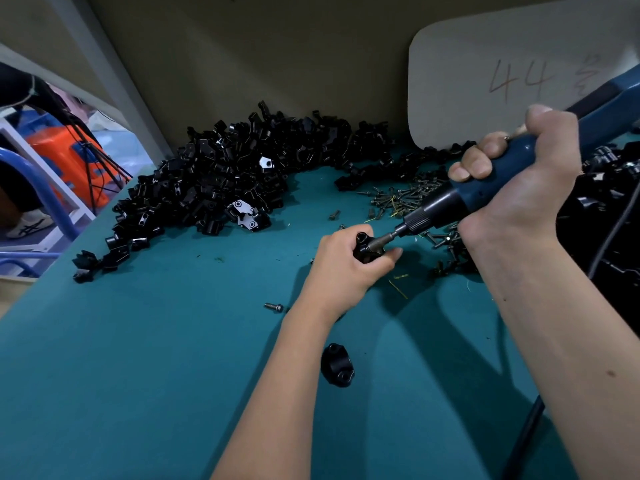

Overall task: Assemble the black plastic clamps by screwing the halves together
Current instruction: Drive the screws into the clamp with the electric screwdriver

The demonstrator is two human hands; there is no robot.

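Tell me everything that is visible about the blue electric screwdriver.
The blue electric screwdriver has a glossy blue body, a black front section, a ribbed metal collar and a thin metal bit. It slants down to the left. The right hand grips its body. The bit tip meets the black clamp that the left hand holds above the green table.

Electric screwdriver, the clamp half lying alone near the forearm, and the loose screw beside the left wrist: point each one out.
Electric screwdriver [519,164]: head view, on its blue handle between the gripping fingers.
Clamp half [336,364]: head view, on the middle of its black body.
Loose screw [273,306]: head view, on its shank.
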